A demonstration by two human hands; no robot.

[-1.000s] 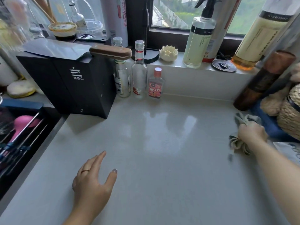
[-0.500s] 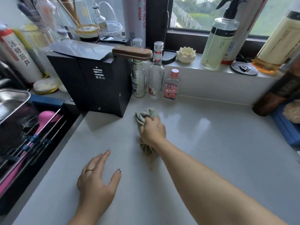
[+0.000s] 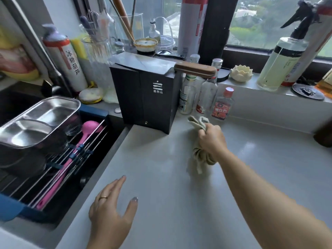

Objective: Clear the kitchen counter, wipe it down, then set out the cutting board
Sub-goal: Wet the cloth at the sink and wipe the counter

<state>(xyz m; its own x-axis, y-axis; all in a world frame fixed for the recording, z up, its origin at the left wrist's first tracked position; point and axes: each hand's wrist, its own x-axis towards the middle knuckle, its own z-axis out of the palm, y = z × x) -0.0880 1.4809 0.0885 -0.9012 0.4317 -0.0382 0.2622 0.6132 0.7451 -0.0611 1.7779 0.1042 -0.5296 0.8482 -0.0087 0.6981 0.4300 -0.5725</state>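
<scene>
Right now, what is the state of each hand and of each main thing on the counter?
Right hand: grips the cloth.
Left hand: fingers straight, rests on the counter.
Cloth: bunched, against the counter.
Cleaver: lies flat on the black box.
Red-capped bottle: upright, capped.

head view | worn by the person standing at the counter [image 3: 179,212] | faces forward and down, toward the window [image 3: 269,24] | close over its surface | wide-angle, dish rack [image 3: 94,112] at left edge
</scene>
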